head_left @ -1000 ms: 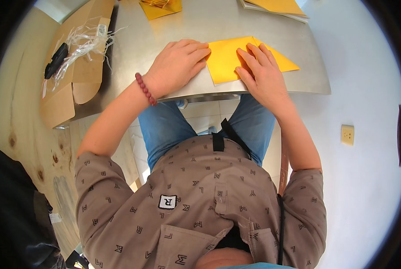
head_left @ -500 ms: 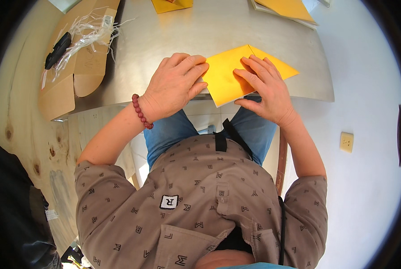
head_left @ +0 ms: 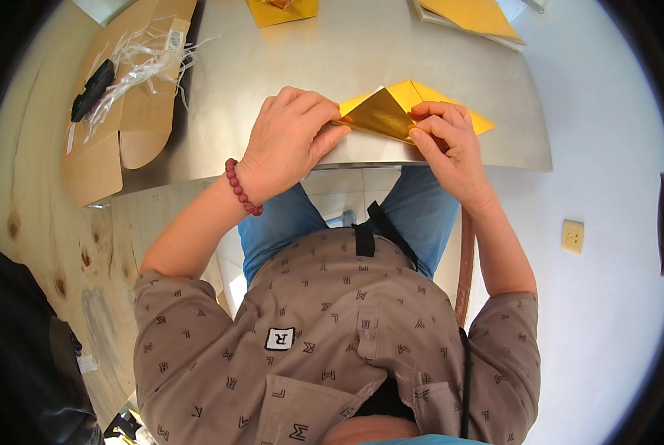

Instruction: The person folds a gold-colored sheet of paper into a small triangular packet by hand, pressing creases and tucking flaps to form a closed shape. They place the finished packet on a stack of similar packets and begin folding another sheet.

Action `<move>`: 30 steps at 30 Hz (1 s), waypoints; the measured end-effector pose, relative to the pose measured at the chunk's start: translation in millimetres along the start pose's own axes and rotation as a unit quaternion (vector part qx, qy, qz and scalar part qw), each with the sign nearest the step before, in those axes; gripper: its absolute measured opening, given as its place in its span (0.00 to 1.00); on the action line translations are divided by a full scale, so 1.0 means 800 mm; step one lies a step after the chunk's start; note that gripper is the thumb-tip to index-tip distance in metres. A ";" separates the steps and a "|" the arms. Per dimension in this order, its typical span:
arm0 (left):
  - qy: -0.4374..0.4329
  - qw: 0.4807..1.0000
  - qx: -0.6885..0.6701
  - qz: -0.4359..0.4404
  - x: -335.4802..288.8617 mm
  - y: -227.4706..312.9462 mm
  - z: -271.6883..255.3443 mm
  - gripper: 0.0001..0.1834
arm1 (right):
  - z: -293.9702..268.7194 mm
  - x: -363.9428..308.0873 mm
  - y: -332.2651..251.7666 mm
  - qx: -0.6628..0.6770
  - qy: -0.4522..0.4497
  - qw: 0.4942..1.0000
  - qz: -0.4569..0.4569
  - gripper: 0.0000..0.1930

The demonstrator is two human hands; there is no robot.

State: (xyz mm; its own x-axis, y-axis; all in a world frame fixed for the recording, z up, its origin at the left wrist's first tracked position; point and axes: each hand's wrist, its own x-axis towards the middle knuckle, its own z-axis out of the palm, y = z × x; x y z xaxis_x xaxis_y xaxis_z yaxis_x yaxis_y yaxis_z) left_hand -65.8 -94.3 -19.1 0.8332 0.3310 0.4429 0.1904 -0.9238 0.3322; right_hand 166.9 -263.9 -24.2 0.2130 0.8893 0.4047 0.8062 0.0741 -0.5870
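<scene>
Here, a yellow paper sheet (head_left: 413, 107) lies at the near edge of a grey metal table (head_left: 361, 59), directly in front of the person. One corner of it is folded over, so a darker golden triangle shows on top. The left hand (head_left: 287, 144) lies flat on the left part of the sheet, fingers together and pressing down on the fold near its left end. The right hand (head_left: 450, 144) is at the right side of the fold; its fingers are bent and seem to pinch the paper edge between thumb and fingertips, though the view is too small to be sure of the grip. A red bead bracelet (head_left: 241, 187) sits on the left wrist.

At the far left of the table is an opened cardboard box (head_left: 117, 141) with thin plastic strips (head_left: 143, 67) and a black object (head_left: 93, 89) on it. More yellow sheets (head_left: 473, 15) lie at the far edge, well apart from the hands.
</scene>
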 end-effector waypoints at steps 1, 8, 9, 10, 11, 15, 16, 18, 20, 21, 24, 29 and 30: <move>0.005 1.000 -0.008 -0.011 0.005 -0.002 0.003 0.14 | 0.001 0.001 -0.001 -0.001 0.006 1.000 0.006 0.04; 0.017 0.998 0.000 -0.055 0.021 -0.002 0.015 0.12 | 0.006 0.003 -0.001 -0.009 0.034 0.999 0.023 0.06; 0.015 0.998 -0.001 -0.060 0.023 -0.002 0.015 0.12 | 0.007 0.003 0.000 -0.012 0.037 0.999 0.021 0.07; 0.012 0.998 -0.001 -0.066 0.024 -0.002 0.015 0.11 | 0.008 0.003 0.000 -0.017 0.039 0.999 0.021 0.08; 0.008 0.998 0.003 -0.066 0.025 -0.001 0.015 0.11 | 0.008 0.003 0.000 -0.023 0.040 0.999 0.022 0.08; 0.011 0.997 0.000 -0.076 0.029 0.004 0.014 0.10 | 0.010 0.004 -0.001 -0.042 0.051 0.998 0.016 0.09; 0.012 0.996 -0.009 -0.085 0.029 0.007 0.013 0.10 | 0.010 0.004 -0.001 -0.041 0.051 0.998 0.020 0.09; 0.059 0.998 -0.001 -0.028 0.022 0.018 0.009 0.13 | 0.010 0.004 -0.003 -0.039 0.049 0.998 0.028 0.09; 0.038 0.999 -0.028 0.009 0.008 0.032 0.002 0.20 | 0.010 0.003 -0.004 -0.042 0.050 0.997 0.036 0.08; 0.021 0.999 -0.029 0.029 0.002 0.039 0.003 0.22 | 0.011 0.003 -0.005 -0.040 0.047 0.997 0.041 0.08; -0.047 0.997 -0.024 0.048 -0.015 0.054 0.007 0.28 | 0.011 0.003 -0.006 -0.044 0.045 0.997 0.042 0.08; -0.058 0.998 -0.024 0.025 -0.028 0.051 0.010 0.32 | 0.011 0.004 -0.007 -0.046 0.038 0.997 0.051 0.08; -0.065 0.997 -0.023 0.024 -0.029 0.050 0.009 0.33 | 0.011 0.003 -0.008 -0.045 0.038 0.997 0.052 0.08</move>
State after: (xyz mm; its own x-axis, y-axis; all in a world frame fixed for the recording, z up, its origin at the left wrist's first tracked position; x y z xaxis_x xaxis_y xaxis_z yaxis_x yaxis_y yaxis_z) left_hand -73.9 -140.5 -22.2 0.9017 0.2561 0.3483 0.1272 -0.9271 0.3525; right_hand 157.4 -258.0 -25.5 0.3375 0.8526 0.3989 0.8230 -0.0615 -0.5648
